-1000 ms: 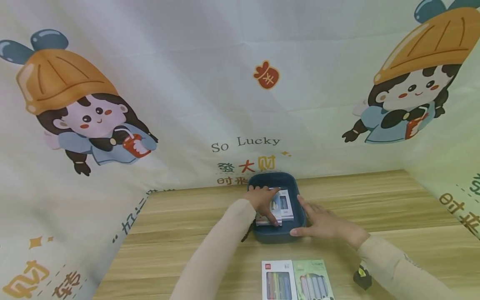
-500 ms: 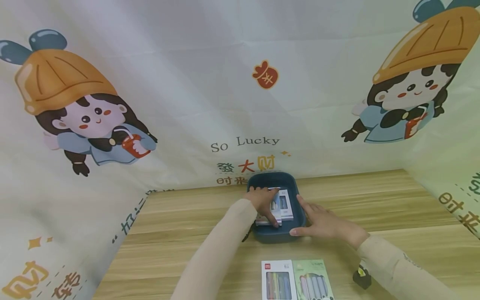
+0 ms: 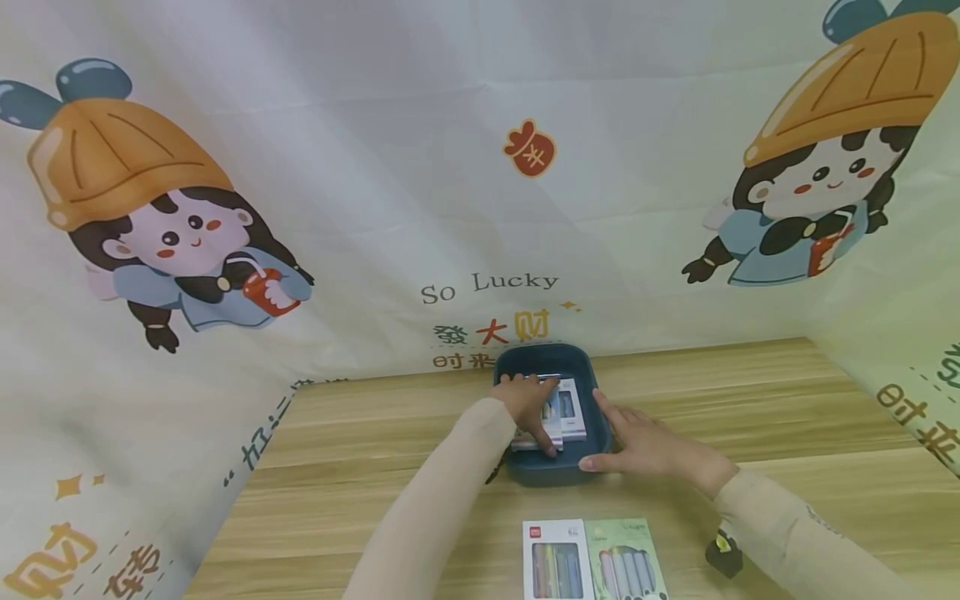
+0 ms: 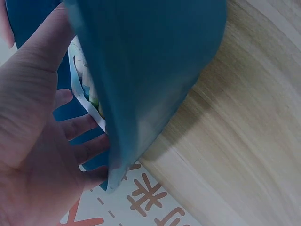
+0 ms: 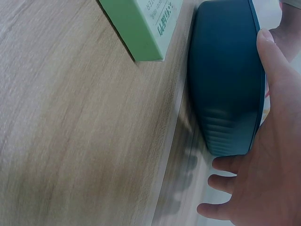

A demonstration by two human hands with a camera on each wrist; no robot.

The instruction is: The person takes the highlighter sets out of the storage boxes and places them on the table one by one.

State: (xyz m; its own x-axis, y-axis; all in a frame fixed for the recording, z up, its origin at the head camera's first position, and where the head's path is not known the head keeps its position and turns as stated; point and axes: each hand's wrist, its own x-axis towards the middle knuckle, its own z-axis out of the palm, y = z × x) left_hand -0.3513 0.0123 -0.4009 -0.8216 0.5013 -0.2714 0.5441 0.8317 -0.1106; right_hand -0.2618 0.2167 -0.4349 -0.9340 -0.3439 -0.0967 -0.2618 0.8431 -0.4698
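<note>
A dark blue plastic bin [image 3: 551,477] stands on the wooden table near the back wall. My left hand [image 3: 525,403] reaches in over its left rim, thumb at the near end and fingers toward the far end of a white windowed box of pens [image 4: 80,84], gripping it. Part of that box is hidden under the hand. Beside it in the bin lies a second white box [image 3: 576,421]. My right hand [image 3: 647,442] rests against the bin's right side, thumb on the rim; in the right wrist view its fingers [image 5: 221,183] extend loosely past the corner.
In front of the bin, a white pen box [image 3: 557,560] and a green pen box [image 3: 624,558] lie side by side. A small black object [image 3: 724,557] shows at the right forearm. A printed cloth [image 3: 375,250] hangs behind the table.
</note>
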